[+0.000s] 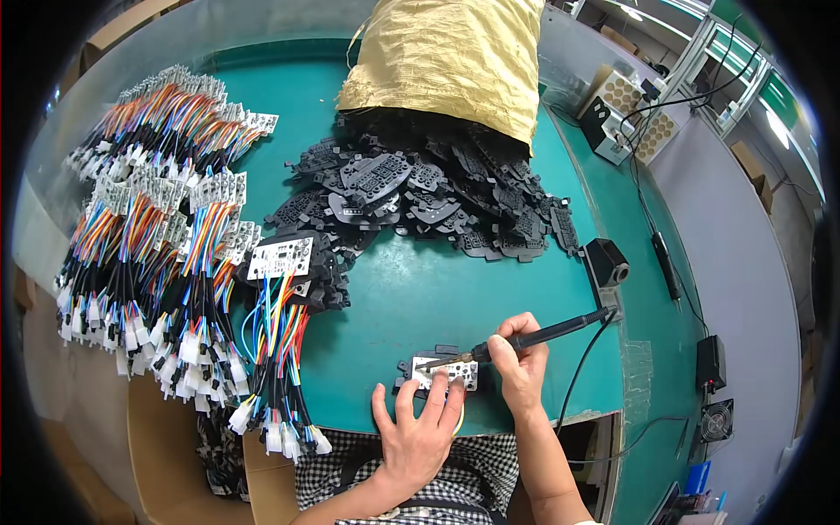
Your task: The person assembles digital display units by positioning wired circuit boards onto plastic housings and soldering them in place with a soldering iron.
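Observation:
My right hand (520, 363) is closed around a soldering iron (542, 336), its metal tip angled down to the left over a white circuit board (448, 374). The board lies in a black plastic housing (403, 368) near the table's front edge. With fingers spread, my left hand (416, 437) rests its fingertips on the lower edge of the board and housing. A yellow wire shows beside that hand, and the rest of the wiring there is hidden. Left of my hands, a finished-looking stack of black housings holds a white board (282, 259) with coloured wires.
Bundles of wired boards (157, 236) cover the table's left side, white connectors hanging over the edge. Black housings (437, 188) spill from a yellow woven sack (442, 61) at the back. An iron stand (605, 262) and the iron's cord (573, 376) are at right.

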Demonstrator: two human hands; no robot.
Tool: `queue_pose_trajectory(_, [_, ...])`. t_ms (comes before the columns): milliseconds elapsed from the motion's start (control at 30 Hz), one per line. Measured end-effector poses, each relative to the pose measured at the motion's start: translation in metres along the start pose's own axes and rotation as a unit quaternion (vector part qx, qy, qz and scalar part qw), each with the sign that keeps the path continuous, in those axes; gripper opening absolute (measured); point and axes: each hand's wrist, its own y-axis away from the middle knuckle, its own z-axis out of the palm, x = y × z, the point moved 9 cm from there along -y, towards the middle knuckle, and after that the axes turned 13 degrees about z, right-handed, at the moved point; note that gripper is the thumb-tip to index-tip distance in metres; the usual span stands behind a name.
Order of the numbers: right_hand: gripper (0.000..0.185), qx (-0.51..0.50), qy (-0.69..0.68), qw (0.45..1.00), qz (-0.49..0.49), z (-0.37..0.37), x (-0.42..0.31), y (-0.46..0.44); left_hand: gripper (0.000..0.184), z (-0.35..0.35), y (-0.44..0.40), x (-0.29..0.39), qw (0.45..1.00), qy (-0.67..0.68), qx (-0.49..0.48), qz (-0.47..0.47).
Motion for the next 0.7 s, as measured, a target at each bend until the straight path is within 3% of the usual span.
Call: queue_pose_trajectory(700, [0.016, -0.004, 0.008, 1.000, -0.007, 0.0010, 0.0022, 0.0008, 0.062, -0.0007, 0.0000, -0.0001, 1.000, -0.003, 0.009, 0.004])
